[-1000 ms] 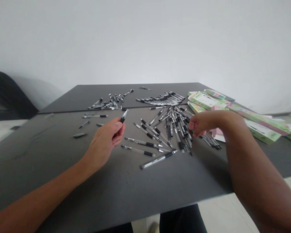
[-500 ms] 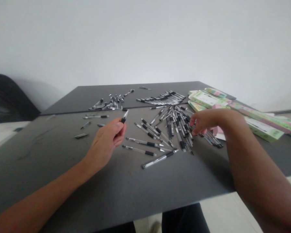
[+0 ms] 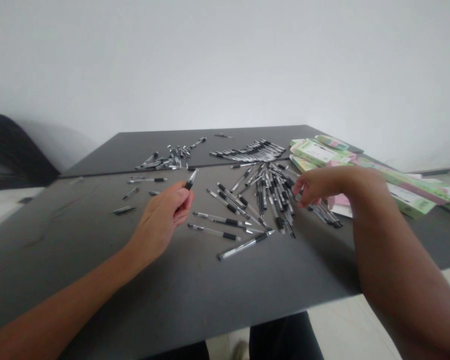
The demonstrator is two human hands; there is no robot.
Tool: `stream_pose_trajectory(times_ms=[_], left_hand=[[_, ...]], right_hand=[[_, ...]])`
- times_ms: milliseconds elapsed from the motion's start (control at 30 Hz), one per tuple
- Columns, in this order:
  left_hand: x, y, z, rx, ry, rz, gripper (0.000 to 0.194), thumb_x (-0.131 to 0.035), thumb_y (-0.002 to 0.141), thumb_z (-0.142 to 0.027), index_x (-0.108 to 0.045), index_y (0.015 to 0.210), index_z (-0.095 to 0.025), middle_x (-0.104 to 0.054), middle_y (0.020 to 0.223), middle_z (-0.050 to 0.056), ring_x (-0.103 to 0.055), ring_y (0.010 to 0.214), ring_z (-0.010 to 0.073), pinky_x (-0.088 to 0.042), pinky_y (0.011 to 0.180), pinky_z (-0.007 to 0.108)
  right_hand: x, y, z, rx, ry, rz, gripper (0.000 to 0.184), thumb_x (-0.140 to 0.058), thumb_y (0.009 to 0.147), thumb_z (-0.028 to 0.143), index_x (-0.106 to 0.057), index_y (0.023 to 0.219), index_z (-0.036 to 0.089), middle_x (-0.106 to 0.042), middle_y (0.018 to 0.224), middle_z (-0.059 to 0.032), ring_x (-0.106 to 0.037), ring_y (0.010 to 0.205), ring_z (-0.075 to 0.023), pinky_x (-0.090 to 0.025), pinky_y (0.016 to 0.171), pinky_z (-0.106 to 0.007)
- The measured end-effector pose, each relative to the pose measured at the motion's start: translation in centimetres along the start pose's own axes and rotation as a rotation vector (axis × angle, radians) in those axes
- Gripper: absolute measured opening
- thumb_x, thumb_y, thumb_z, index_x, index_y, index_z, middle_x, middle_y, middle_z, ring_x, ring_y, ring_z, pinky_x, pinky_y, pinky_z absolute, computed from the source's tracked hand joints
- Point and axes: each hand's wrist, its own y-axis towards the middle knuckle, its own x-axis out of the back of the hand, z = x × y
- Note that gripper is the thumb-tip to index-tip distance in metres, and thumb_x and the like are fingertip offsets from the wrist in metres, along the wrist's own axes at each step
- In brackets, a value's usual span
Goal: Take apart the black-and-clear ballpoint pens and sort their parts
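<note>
while the left hand (image 3: 164, 210), at eleven o'clock from the near side of the table (image 3: 195, 300), is closed around one pen (image 3: 190, 183) with its tip slanting up toward one o'clock, the right hand (image 3: 313, 187) reaches to one o'clock, fingers curled by the three o'clock edge of the dense heap of pens (image 3: 275, 187); whether they pinch or touch a barrel, i cannot tell. loose pens (image 3: 231, 221) lie scattered nearer, at twelve, a fanned row (image 3: 260, 150) lies farther off just past twelve, a jumbled cluster (image 3: 168, 161) at eleven, and green-and-pink boxes (image 3: 401, 181) spread toward two. the step in hand looks like picking from the heap with one pen already held; the next move seems to call for a light pinch on a single barrel, without dragging its crossed neighbours
</note>
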Motion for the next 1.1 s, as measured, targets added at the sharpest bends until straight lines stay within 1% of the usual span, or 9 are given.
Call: stream_pose_trajectory(times_ms=[100, 233, 467, 600, 700, 800, 867, 1000, 1100], left_hand=[[-0.1, 0.0, -0.1, 0.001, -0.015, 0.005, 0.029, -0.053, 0.095, -0.033, -0.047, 0.069, -0.022, -0.035, 0.053, -0.008, -0.027, 0.046, 0.0098, -0.026, 0.044, 0.023], [-0.1, 0.0, -0.3, 0.011, -0.023, 0.005, 0.028, -0.055, 0.092, -0.033, -0.048, 0.068, -0.022, -0.035, 0.051, -0.008, -0.027, 0.045, 0.0097, -0.026, 0.044, 0.023], [0.1, -0.1, -0.2, 0.024, -0.019, 0.002, 0.027, -0.053, 0.095, -0.030, -0.049, 0.070, -0.021, -0.035, 0.053, -0.008, -0.027, 0.047, 0.0099, -0.025, 0.045, 0.024], [0.1, -0.1, 0.0, 0.015, 0.014, 0.012, 0.029, -0.051, 0.097, -0.030, -0.047, 0.070, -0.022, -0.035, 0.053, -0.008, -0.028, 0.047, 0.0098, -0.024, 0.046, 0.025], [0.1, -0.2, 0.2, -0.001, 0.052, 0.026, 0.030, -0.049, 0.099, -0.031, -0.046, 0.071, -0.022, -0.035, 0.054, -0.008, -0.028, 0.048, 0.0099, -0.025, 0.047, 0.025], [0.2, -0.4, 0.5, -0.010, 0.076, 0.061, 0.032, -0.047, 0.103, -0.033, -0.045, 0.073, -0.022, -0.034, 0.056, -0.008, -0.028, 0.049, 0.0103, -0.025, 0.047, 0.025], [0.1, -0.6, 0.6, -0.016, 0.086, 0.091, 0.033, -0.045, 0.105, -0.034, -0.045, 0.074, -0.022, -0.035, 0.058, -0.008, -0.028, 0.051, 0.0106, -0.025, 0.048, 0.025], [-0.1, -0.9, 0.6, -0.005, 0.106, 0.112, 0.035, -0.044, 0.106, -0.035, -0.045, 0.074, -0.022, -0.034, 0.060, -0.007, -0.027, 0.054, 0.0113, -0.024, 0.050, 0.025], [-0.3, -1.0, 0.5, -0.022, 0.081, 0.140, 0.036, -0.045, 0.105, -0.039, -0.045, 0.073, -0.022, -0.032, 0.060, -0.007, -0.025, 0.052, 0.0113, -0.022, 0.048, 0.026]], right_hand=[[0.3, 0.1, -0.4, 0.010, 0.016, -0.018, 0.042, -0.083, 0.074, 0.030, -0.080, 0.115, 0.022, -0.080, 0.095, -0.0109, -0.076, 0.090, -0.0313, -0.059, 0.066, -0.036], [0.5, 0.7, -0.8, 0.054, 0.044, -0.049, 0.037, -0.087, 0.069, 0.032, -0.084, 0.105, 0.029, -0.082, 0.094, -0.0063, -0.076, 0.096, -0.0336, -0.060, 0.066, -0.035], [1.0, 1.2, -1.7, 0.139, 0.014, -0.099, 0.036, -0.085, 0.071, 0.041, -0.088, 0.106, 0.033, -0.085, 0.096, -0.0022, -0.077, 0.099, -0.0327, -0.061, 0.079, -0.039], [1.4, 0.9, -2.2, 0.216, 0.021, -0.149, 0.032, -0.082, 0.074, 0.045, -0.089, 0.103, 0.033, -0.086, 0.098, -0.0001, -0.077, 0.097, -0.0317, -0.059, 0.079, -0.038], [1.5, 0.7, -1.9, 0.295, 0.038, -0.194, 0.032, -0.079, 0.077, 0.046, -0.088, 0.103, 0.030, -0.084, 0.089, -0.0008, -0.075, 0.087, -0.0285, -0.056, 0.073, -0.036], [1.4, 0.2, -0.9, 0.396, 0.046, -0.262, 0.030, -0.079, 0.080, 0.047, -0.086, 0.100, 0.027, -0.080, 0.082, -0.0009, -0.070, 0.079, -0.0246, -0.052, 0.070, -0.035], [1.2, -0.3, 0.1, 0.508, 0.096, -0.290, 0.028, -0.080, 0.082, 0.050, -0.085, 0.096, 0.026, -0.078, 0.081, 0.0001, -0.068, 0.076, -0.0217, -0.050, 0.070, -0.033], [0.4, -1.2, 3.0, 0.790, 0.379, -0.297, 0.027, -0.083, 0.085, 0.051, -0.081, 0.094, 0.025, -0.078, 0.085, -0.0003, -0.068, 0.075, -0.0169, -0.054, 0.071, -0.031], [-0.8, -1.2, 5.7, 0.931, 0.613, -0.268, 0.025, -0.084, 0.088, 0.046, -0.077, 0.098, 0.023, -0.081, 0.089, -0.0026, -0.072, 0.076, -0.0157, -0.058, 0.065, -0.028]])
